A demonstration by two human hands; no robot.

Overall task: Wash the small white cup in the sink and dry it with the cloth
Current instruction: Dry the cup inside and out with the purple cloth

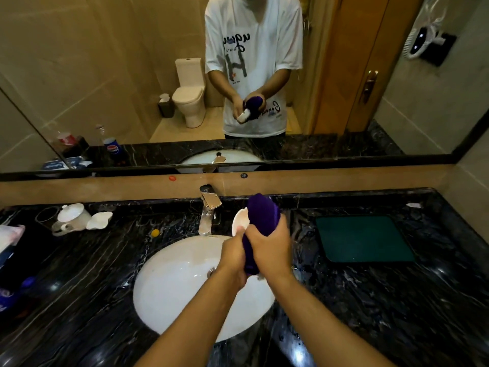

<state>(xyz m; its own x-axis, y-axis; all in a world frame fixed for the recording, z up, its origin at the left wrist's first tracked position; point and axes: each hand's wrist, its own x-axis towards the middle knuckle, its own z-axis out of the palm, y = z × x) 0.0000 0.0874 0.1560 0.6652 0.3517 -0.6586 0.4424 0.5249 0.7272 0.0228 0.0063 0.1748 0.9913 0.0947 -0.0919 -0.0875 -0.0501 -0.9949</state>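
Note:
Above the white oval sink (174,282), my left hand (234,252) holds the small white cup (240,221), whose rim shows just above my fingers. A purple cloth (262,218) is wrapped over the cup's right side, and my right hand (270,247) grips that cloth from the right. Cloth and fingers hide most of the cup. The two hands touch each other over the sink's far right part. The chrome tap (209,210) stands just left of the cup with no water running.
A dark marble counter (370,300) surrounds the sink. A green mat (363,238) lies to the right. A white teapot (74,217) and a white dish (99,220) stand at the far left. A mirror behind reflects a person and bottles.

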